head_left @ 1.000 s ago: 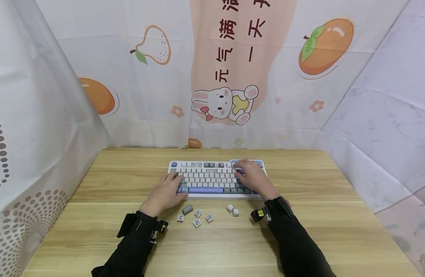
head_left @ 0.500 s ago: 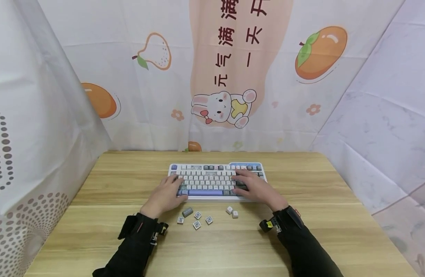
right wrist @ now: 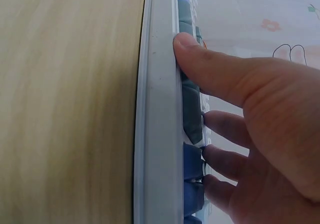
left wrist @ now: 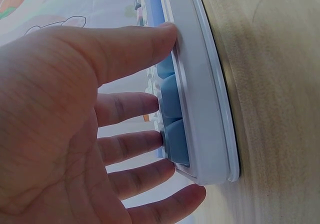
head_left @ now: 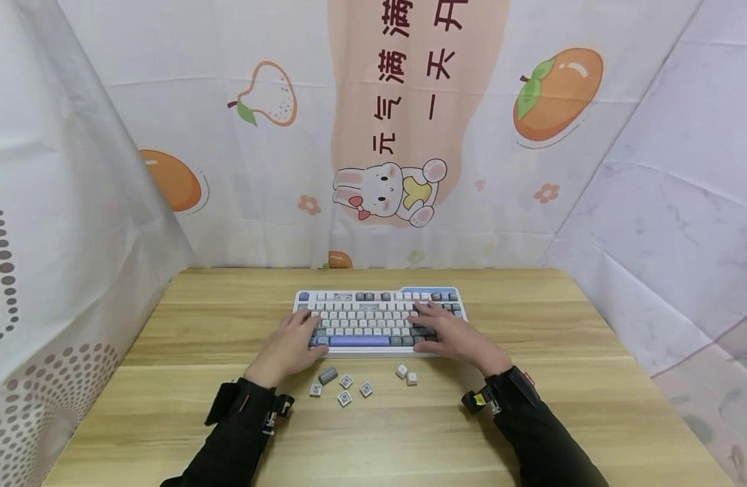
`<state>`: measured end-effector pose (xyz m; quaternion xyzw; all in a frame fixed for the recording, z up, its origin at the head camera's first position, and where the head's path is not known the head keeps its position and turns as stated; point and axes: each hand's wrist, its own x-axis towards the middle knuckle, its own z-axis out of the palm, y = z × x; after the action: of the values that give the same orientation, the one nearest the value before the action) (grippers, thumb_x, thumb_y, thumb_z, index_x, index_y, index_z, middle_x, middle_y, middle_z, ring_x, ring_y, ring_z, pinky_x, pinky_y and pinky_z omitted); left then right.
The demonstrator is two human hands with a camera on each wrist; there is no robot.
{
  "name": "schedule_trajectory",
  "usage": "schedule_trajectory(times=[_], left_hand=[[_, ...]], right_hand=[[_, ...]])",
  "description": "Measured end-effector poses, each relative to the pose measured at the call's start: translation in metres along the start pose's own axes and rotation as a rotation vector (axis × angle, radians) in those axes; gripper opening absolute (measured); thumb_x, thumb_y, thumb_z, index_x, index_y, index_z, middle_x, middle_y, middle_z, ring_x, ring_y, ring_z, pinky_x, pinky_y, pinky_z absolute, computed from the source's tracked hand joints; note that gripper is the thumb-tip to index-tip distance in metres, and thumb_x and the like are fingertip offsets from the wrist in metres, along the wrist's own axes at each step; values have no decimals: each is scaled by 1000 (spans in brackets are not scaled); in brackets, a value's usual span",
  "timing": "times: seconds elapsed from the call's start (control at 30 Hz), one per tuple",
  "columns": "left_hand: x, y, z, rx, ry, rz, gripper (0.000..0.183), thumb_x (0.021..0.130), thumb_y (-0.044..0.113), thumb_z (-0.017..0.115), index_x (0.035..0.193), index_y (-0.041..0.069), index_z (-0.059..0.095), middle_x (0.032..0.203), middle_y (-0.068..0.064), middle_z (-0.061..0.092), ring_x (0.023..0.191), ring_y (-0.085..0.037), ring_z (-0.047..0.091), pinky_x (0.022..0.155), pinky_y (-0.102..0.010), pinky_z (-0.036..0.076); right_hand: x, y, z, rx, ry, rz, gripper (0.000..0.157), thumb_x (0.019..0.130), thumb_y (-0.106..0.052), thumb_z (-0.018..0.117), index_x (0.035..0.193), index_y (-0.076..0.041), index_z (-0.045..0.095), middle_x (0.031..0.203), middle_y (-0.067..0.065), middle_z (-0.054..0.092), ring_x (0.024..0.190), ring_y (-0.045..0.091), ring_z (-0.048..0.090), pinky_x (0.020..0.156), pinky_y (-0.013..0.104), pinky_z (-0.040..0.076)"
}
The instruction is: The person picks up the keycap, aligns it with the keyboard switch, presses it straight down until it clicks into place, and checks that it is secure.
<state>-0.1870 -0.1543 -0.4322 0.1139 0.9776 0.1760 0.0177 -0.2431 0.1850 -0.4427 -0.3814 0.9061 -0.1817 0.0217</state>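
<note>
Having shifted nearer, the right hand (head_left: 458, 335) now mirrors the left hand (head_left: 284, 345) (fingers spread on both), thus bracketing the keyboard (head_left: 361, 324) on the far half of the counter (head_left: 227, 301).

keyboard (head_left: 364, 324): white, grey, blue | spacebar (head_left: 359, 341): violet | tabletop (head_left: 410, 439): tan woodgrain | backdrop (head_left: 257, 169): white, fruit-printed

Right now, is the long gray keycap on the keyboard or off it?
Off: the long gray keycap lies on the table, a visible gap separating it from the keyboard.
</note>
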Motion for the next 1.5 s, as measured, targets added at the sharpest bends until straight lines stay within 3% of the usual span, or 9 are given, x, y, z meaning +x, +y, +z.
schedule_trajectory(times=[0.17, 0.53, 0.87, 1.07, 1.3, 1.4, 1.5], left_hand=[[-2, 2, -3, 15, -6, 8, 64, 86, 38, 65, 137, 3, 48, 144, -25, 36, 131, -43, 31, 101, -57, 32], [-4, 25, -5, 26, 82, 172, 57, 85, 37, 66, 129, 3, 56, 134, -22, 51, 125, -38, 43, 103, -51, 32], [-2, 51, 9, -18, 144, 413, 44, 86, 34, 66, 122, 8, 63, 123, -13, 60, 114, -28, 54, 95, -44, 43], [0, 67, 21, 16, 150, 506, 43, 86, 34, 65, 121, 9, 64, 114, -7, 64, 104, -22, 58, 88, -38, 48], [2, 93, 30, 12, 89, 495, 51, 78, 48, 70, 112, 10, 69, 104, -3, 68, 93, -16, 62, 81, -30, 49], [4, 107, 34, 32, 84, 449, 44, 74, 51, 72, 94, 12, 71, 81, 4, 65, 73, -11, 59, 64, -26, 48], [5, 121, 37, 70, 101, 383, 39, 71, 55, 72, 71, 17, 63, 62, 9, 51, 58, -10, 49, 49, -26, 40]], right_hand=[[1, -2, 0, 13, -6, 9, 61, 86, -38, 65, 137, -6, 51, 147, 22, 36, 135, 45, 23, 104, 57, 26], [3, 0, 2, 13, 2, 39, 63, 84, -41, 67, 135, -7, 53, 146, 22, 37, 135, 46, 24, 104, 58, 24], [3, 2, 4, 26, 10, 44, 64, 83, -42, 67, 135, -8, 53, 147, 20, 37, 135, 44, 24, 104, 58, 25], [4, 4, 3, 28, 4, 61, 63, 82, -41, 69, 135, -10, 53, 147, 18, 37, 136, 43, 22, 105, 58, 24], [3, 4, 3, 37, 0, 60, 63, 83, -41, 68, 135, -10, 53, 147, 19, 37, 136, 44, 23, 104, 59, 25], [3, 4, 2, 41, 1, 47, 63, 83, -41, 67, 136, -10, 53, 147, 20, 36, 135, 44, 23, 103, 59, 26], [3, 5, 2, 45, 5, 35, 63, 84, -42, 67, 136, -10, 53, 147, 20, 36, 135, 44, 24, 103, 58, 26]])
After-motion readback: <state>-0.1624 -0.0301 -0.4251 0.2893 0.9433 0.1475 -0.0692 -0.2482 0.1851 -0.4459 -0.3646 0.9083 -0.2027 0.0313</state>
